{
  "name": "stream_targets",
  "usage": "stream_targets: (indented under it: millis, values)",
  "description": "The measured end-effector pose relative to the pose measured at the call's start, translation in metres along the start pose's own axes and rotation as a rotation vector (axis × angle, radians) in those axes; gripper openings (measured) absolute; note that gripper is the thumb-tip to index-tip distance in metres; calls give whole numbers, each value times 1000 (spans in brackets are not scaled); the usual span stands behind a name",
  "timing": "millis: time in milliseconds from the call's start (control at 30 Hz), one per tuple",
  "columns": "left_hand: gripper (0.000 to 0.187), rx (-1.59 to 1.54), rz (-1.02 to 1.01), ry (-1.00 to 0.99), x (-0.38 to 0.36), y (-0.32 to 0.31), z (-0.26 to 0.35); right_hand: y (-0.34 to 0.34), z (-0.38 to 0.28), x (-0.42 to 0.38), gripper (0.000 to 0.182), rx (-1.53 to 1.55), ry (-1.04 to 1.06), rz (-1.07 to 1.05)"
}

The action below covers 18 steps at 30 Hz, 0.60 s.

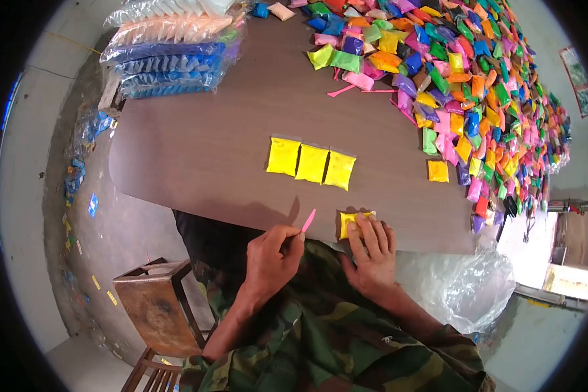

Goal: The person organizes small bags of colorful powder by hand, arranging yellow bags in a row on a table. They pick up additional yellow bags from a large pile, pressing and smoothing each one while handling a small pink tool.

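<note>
My left hand (274,255) is closed in a pinch around a small pink plastic clay knife (309,220), its blade pointing up over the table's near edge. My right hand (372,248) lies with fingers stretched out on a small yellow packet (345,225) at that edge, its thumb spread to the side. The fingers cover part of this packet. Farther in, a row of three flat yellow packets (312,163) lies side by side on the brown table (202,144).
A large heap of small colourful packets (451,85) covers the right side, with an orange-yellow packet (438,171) beside it. Bagged stacks (170,59) stand at back left. More pink plastic tools (343,90) lie by the heap. A wooden chair (157,307) and clear plastic (470,287) flank me.
</note>
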<state>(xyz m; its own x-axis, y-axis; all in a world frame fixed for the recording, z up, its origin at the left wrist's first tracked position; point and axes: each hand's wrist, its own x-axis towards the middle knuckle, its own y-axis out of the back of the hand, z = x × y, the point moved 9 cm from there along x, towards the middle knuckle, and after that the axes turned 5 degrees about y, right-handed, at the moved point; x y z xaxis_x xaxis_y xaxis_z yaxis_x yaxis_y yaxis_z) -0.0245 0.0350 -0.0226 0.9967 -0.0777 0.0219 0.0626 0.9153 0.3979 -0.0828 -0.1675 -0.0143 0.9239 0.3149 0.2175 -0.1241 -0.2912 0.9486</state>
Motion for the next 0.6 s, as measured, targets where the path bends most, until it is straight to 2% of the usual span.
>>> stream_targets:
  millis: [167, 333, 600]
  values:
    - [8, -21, -6, -47, 0, -7, 3, 8, 1, 10, 69, -27, 4, 11]
    - [7, -36, -10, 4, -4, -4, 2, 9, 5, 9, 66, 58, -22, 57]
    - [7, -31, -1, 37, -6, 2, -1, 18, 13, 12, 49, 213, 84, 224]
